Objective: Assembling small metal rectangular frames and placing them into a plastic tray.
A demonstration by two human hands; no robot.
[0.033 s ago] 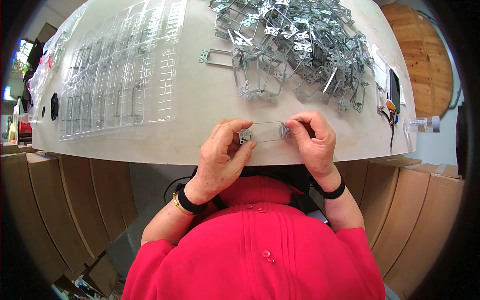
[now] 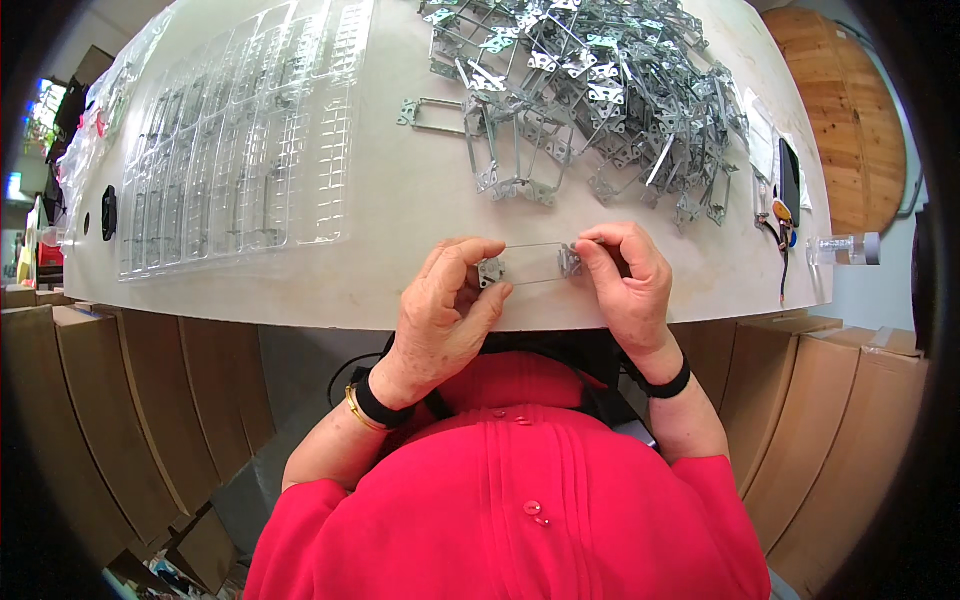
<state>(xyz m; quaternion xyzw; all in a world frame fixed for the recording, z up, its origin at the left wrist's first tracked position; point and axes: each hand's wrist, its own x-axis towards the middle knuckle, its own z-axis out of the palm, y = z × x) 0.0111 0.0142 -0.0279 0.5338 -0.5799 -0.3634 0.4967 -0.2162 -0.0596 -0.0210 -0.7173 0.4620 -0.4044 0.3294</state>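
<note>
A small metal frame (image 2: 537,283), made of two thin parallel rods with a bracket at each end, is held level just above the near edge of the table. My left hand (image 2: 446,297) is closed on its left bracket (image 2: 491,271), thumb below and fingers above. At the other end, my right hand (image 2: 632,277) pinches by the right bracket (image 2: 569,261) between thumb and forefinger. Beyond my hands lies a large tangled heap of similar metal frames (image 2: 600,95). One single frame (image 2: 437,115) sticks out from the heap's left side.
Clear plastic trays (image 2: 235,140) holding metal parts cover the left of the table (image 2: 390,200). To the right are a dark phone-like slab (image 2: 789,175), orange-handled pliers (image 2: 781,212) and a clear cylinder (image 2: 845,249) at the edge. Cardboard boxes (image 2: 830,420) stand below on both sides.
</note>
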